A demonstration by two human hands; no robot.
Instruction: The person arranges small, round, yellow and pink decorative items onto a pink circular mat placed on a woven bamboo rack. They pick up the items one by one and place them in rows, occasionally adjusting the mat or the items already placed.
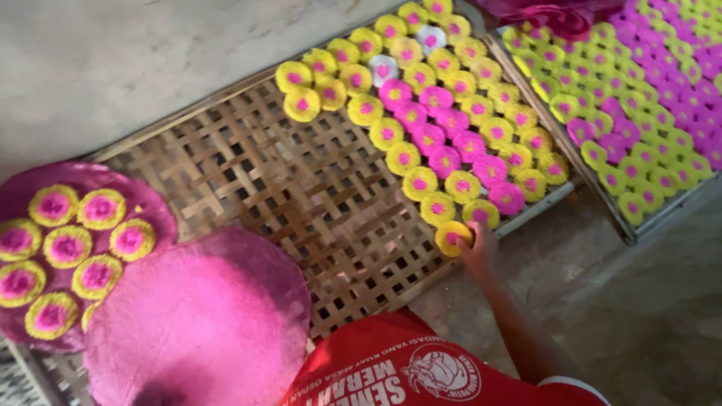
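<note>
nearest the camera, a red shirt (pixel 391 368) fills the lower edge, with two pink round mats (pixel 195 316) at near left, one bearing yellow-and-pink discs. just beyond, the right hand (pixel 475 252) pinches a yellow disc with a pink centre (pixel 453 237) at the near end of the rows on the woven bamboo tray (pixel 286 188). judged from the tidy rows, it should sit flat, just beside its neighbours without overlapping. the left hand is out of view. farther right lies a second tray (pixel 639 225) of green and purple discs.
</note>
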